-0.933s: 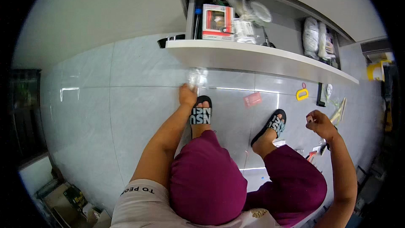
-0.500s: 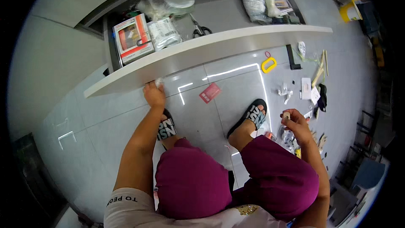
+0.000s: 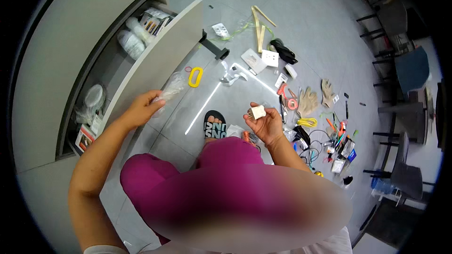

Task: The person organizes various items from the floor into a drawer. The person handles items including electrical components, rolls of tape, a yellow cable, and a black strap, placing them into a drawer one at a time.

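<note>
My left hand [image 3: 140, 109] pinches a crumpled clear plastic bag [image 3: 173, 86], which hangs beside the front of the open drawer [image 3: 155, 54]. My right hand [image 3: 269, 126] is closed around a small off-white plug adapter [image 3: 257, 112], its prongs pointing left. Close to the bag, a yellow oval ring [image 3: 195, 77] lies on the floor. Inside the drawer are bubble-wrapped bundles [image 3: 131, 43], a wrapped round white item [image 3: 94, 96] and a red-and-white box [image 3: 84, 137].
On the floor lie a black bracket [image 3: 215, 48], white strips [image 3: 233, 74], a white socket panel [image 3: 270, 58], work gloves [image 3: 308, 101], a yellow cord coil [image 3: 307, 122] and several tools and cables. Chairs [image 3: 407, 73] line the right side.
My view has turned rightward, toward the floor items. My left hand has come away from under the drawer front with the plastic bag. The plug adapter stays in my right hand.
</note>
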`<state>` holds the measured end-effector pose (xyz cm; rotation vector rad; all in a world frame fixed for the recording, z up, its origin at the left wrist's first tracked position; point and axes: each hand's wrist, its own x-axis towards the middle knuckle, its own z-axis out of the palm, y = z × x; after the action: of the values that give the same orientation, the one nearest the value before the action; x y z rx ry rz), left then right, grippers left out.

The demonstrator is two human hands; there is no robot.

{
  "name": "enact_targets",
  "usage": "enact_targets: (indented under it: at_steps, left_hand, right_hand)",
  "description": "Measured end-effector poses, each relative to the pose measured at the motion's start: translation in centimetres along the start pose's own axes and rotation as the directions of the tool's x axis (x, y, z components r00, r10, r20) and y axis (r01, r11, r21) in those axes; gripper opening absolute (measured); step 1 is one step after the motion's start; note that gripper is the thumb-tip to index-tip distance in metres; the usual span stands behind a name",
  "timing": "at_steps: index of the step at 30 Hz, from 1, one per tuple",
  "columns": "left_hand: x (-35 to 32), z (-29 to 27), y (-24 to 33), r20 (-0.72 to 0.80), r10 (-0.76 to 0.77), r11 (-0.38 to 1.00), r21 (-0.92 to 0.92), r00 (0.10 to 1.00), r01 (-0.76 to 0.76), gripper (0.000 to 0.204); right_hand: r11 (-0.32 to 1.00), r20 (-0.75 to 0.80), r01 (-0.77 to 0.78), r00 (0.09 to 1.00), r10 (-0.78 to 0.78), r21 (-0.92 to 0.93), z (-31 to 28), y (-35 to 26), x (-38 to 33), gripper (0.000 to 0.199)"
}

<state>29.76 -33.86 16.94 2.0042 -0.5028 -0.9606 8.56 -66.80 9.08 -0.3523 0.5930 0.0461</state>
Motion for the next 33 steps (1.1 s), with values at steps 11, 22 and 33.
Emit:
enact_targets:
  at_steps: [11, 22, 33]
  left_hand:
    - [0.9, 8.4, 18.7, 0.205, 0.004, 0.989, -0.148, 0.979, 0.026, 0.027]
    - [3.4, 18.4, 18.1, 0.252, -0.157, 0.951, -0.221, 0.955, 0.215, 0.032]
    - [11.9, 26.3, 10.9, 0.436, -0.318, 0.866, -0.228, 0.842, 0.446, 0.027]
  right_hand:
    - [0.968, -0.136, 0.192, 0.967, -0.215, -0.161, -5.1, -1.3, -12.0, 0.037]
    - [0.956, -0.841, 0.25, 0.541, -0.007, 0.153, -29.7, 9.1, -18.3, 0.015]
    - [0.901, -0.952, 0.381, 0.293, 0.093, 0.206, -33.1, 11.4, -20.1, 0.02]
